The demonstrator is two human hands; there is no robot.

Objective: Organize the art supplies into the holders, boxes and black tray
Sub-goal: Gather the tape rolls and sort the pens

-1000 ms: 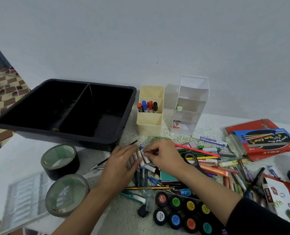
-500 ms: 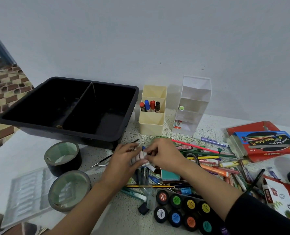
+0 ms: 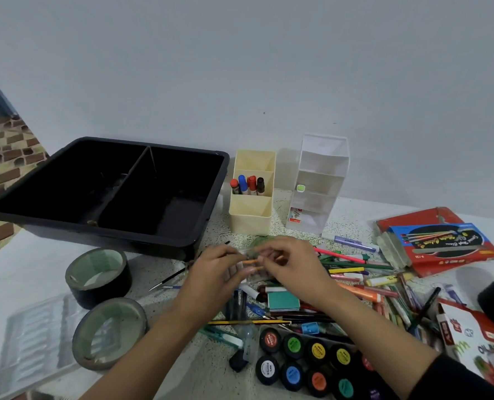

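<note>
My left hand and my right hand meet just in front of the black tray. Both pinch a small bundle of short sticks with orange ends; motion blurs it, so I cannot tell their kind. The two-compartment tray lies at the back left. To its right a cream holder carries several markers, and a white tiered holder stands beside it. A pile of loose pens and markers spreads under and right of my right hand.
Two tape rolls sit at the front left, beside a clear plastic insert. Poster paint jars fill the front centre. A red pen box and an oil pastel box lie at the right.
Both hands have stayed together over the same spot while working the bundle. Whitish sticks showed between the fingers before; orange ends show now. The view has shifted slightly.
</note>
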